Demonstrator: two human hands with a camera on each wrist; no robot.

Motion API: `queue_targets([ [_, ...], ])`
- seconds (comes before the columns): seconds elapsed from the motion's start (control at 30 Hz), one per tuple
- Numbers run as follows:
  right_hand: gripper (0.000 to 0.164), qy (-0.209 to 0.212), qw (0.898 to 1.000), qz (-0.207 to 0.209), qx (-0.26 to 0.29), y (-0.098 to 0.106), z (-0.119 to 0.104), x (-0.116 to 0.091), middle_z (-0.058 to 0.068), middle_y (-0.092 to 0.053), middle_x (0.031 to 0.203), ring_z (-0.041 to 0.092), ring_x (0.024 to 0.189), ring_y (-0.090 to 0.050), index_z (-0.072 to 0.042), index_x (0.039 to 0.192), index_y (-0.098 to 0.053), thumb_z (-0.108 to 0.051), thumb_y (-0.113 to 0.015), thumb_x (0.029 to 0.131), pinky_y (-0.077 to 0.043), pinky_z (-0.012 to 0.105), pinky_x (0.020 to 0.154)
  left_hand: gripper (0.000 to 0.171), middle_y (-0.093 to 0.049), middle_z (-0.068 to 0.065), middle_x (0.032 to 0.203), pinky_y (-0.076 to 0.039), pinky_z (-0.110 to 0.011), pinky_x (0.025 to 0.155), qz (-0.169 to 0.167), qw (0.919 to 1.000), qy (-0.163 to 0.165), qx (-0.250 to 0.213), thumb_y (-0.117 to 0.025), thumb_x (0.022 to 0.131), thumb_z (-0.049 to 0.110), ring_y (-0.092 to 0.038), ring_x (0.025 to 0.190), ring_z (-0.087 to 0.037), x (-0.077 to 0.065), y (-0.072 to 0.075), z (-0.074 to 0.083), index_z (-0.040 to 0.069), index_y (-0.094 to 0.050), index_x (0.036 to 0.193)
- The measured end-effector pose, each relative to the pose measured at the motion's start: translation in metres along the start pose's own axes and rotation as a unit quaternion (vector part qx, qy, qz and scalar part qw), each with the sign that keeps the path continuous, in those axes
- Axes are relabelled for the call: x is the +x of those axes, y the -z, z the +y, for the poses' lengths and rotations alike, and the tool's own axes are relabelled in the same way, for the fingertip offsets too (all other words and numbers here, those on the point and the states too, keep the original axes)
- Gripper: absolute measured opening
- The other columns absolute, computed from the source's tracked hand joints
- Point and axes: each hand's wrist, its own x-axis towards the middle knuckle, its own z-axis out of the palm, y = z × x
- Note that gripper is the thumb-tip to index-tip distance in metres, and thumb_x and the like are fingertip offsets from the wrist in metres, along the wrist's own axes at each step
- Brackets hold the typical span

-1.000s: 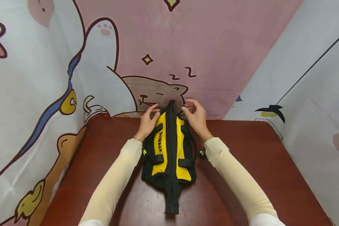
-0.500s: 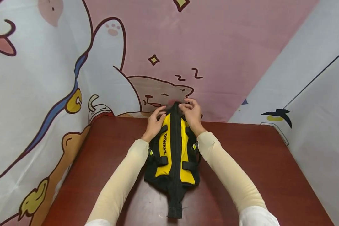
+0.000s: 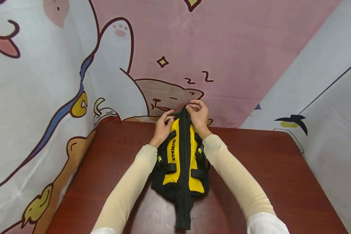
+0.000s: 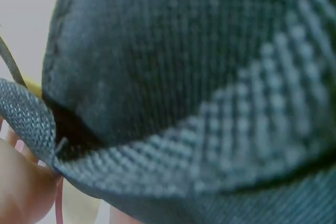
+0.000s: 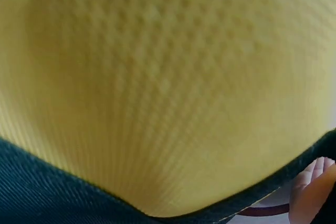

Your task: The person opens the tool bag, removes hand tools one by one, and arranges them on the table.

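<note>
A black and yellow DeWalt tool bag [image 3: 172, 159] lies lengthwise on the table, with a dark zipper strip [image 3: 186, 152] down its middle. At its far tip my right hand [image 3: 199, 116] pinches the zipper end between thumb and fingers; the zipper pull is too small to make out. My left hand [image 3: 162, 129] rests against the far left side, its fingers bent loosely and thumb apart. In the left wrist view, black fabric [image 4: 147, 66] fills most of the picture, with a bit of hand at lower left. Yellow fabric [image 5: 168, 87] covers most of the right wrist view.
The reddish-brown table [image 3: 251, 169] extends to both sides of the bag. Close behind its far edge hangs a cartoon-printed cloth [image 3: 231, 58], with the bag's tip near it. A strap tab [image 3: 182, 222] of the bag points toward the near edge.
My right hand has moved left onto the bag's far tip and now pinches it. The left hand stays beside the bag. The whole scene has shifted slightly right in the view.
</note>
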Motion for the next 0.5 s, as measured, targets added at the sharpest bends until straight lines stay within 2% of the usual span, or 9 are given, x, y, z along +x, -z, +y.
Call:
queue_targets([
  [0.17, 0.029, -0.004, 1.0, -0.005, 0.025, 0.0021, -0.0034, 0.0017, 0.011, -0.083, 0.103, 0.007, 0.081, -0.075, -0.001, 0.127, -0.075, 0.002, -0.08, 0.098, -0.062, 0.023, 0.08, 0.044, -0.075, -0.02, 0.134, -0.059, -0.047, 0.101, 0.021, 0.9998, 0.002, -0.002, -0.058, 0.115, 0.008, -0.072, 0.119, -0.037, 0.0024, -0.0026, 0.0015, 0.009, -0.06, 0.159],
  [0.3, 0.03, -0.001, 0.999, -0.014, 0.032, 0.003, -0.0067, 0.001, 0.007, -0.083, 0.098, 0.008, 0.081, -0.076, -0.002, 0.127, -0.076, 0.002, -0.081, 0.098, -0.063, 0.023, 0.077, 0.041, -0.079, -0.017, 0.129, -0.059, -0.035, 0.093, 0.046, 0.9989, 0.003, 0.011, -0.061, 0.113, 0.007, -0.074, 0.116, -0.034, 0.004, -0.0034, 0.0009, 0.01, -0.065, 0.154],
  [0.5, 0.033, 0.016, 0.998, -0.045, 0.03, 0.0091, -0.0069, -0.0012, 0.013, -0.084, 0.106, 0.01, 0.085, -0.077, -0.002, 0.13, -0.074, 0.002, -0.08, 0.098, -0.063, 0.024, 0.079, 0.035, -0.081, -0.015, 0.124, -0.053, -0.019, 0.077, 0.074, 0.9968, 0.015, 0.026, -0.067, 0.11, 0.007, -0.077, 0.106, -0.032, 0.0056, -0.0053, 0.0022, 0.011, -0.074, 0.144],
])
